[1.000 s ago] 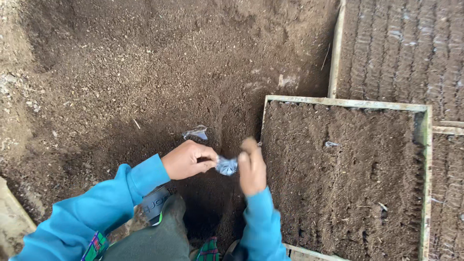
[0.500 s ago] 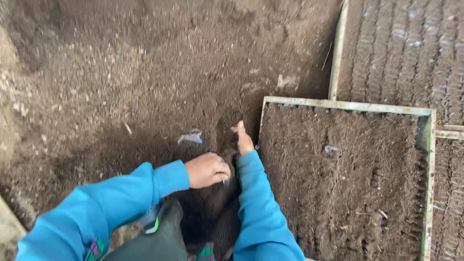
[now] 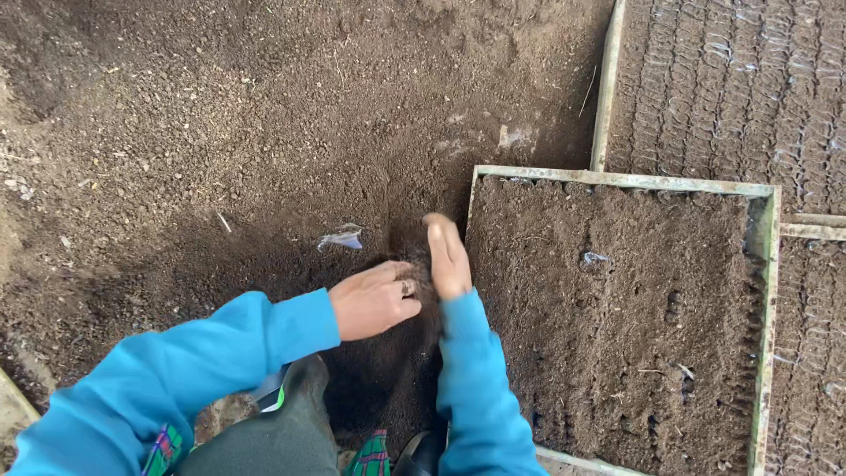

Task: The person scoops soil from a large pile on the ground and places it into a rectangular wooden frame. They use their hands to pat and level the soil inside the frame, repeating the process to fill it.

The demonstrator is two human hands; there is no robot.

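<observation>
A person in bright blue sleeves crouches over a big pile of dark soil (image 3: 264, 132). Both hands are down in the dirt, close together, near the bottom middle of the view.

The left hand (image 3: 374, 300) lies knuckles up on the soil. Its fingers are curled in and pressed together, with a ring on one of them. I cannot tell if it holds anything under the palm.

The right hand (image 3: 448, 256) stands on its edge just to the right of it. Its fingers are straight and held tight together, pointing away from the person. It holds nothing. A small heap of loose soil sits between the two hands, and both hands touch it.

Just right of the right hand is a wooden frame (image 3: 617, 181) with pale green edges. It is full of soil too. A little clear scrap (image 3: 595, 258) lies on that soil.

A bit of clear plastic (image 3: 342, 238) lies on the dirt, a little farther away than the left hand.

Far right, more trays (image 3: 731, 88) show rows of tiny ridges.
</observation>
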